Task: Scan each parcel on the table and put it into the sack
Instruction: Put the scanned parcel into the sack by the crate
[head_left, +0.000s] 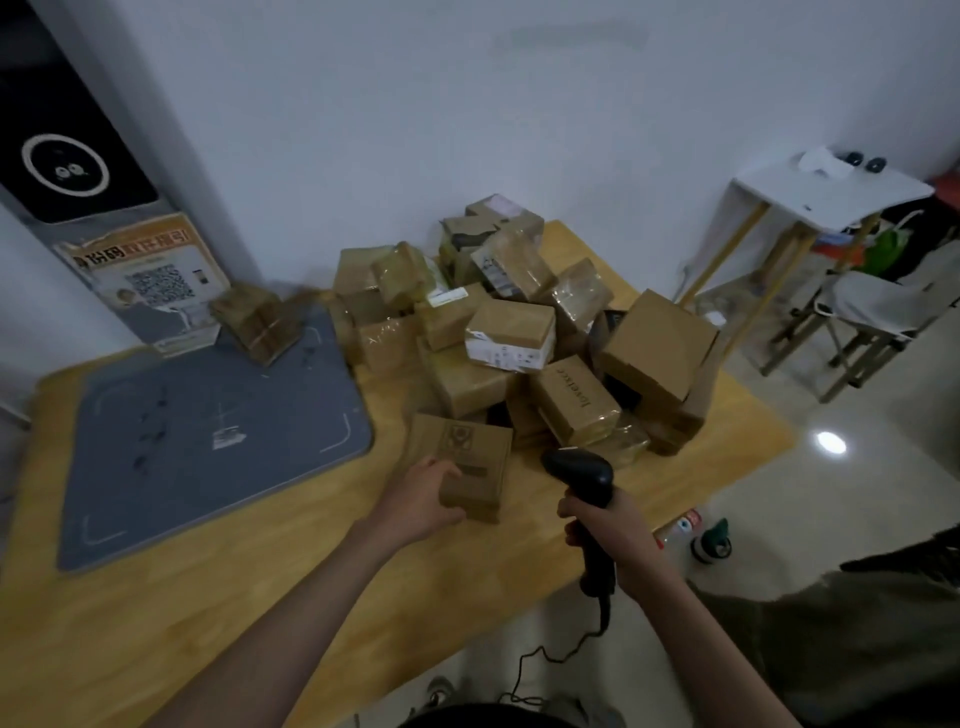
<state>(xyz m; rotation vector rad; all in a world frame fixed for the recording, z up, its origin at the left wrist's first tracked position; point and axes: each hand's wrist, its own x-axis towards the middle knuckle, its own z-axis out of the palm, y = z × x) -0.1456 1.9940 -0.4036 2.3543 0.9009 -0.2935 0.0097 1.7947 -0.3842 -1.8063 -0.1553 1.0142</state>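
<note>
Left hand (423, 499) on parcel (470, 475) — scanner (587, 480) beside

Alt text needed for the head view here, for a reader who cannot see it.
A person's left hand grips a small brown parcel on a wooden table while the right hand holds a black handheld scanner beside it. Behind them is a heap of taped cardboard parcels, and a grey mat lies to the left.
</note>
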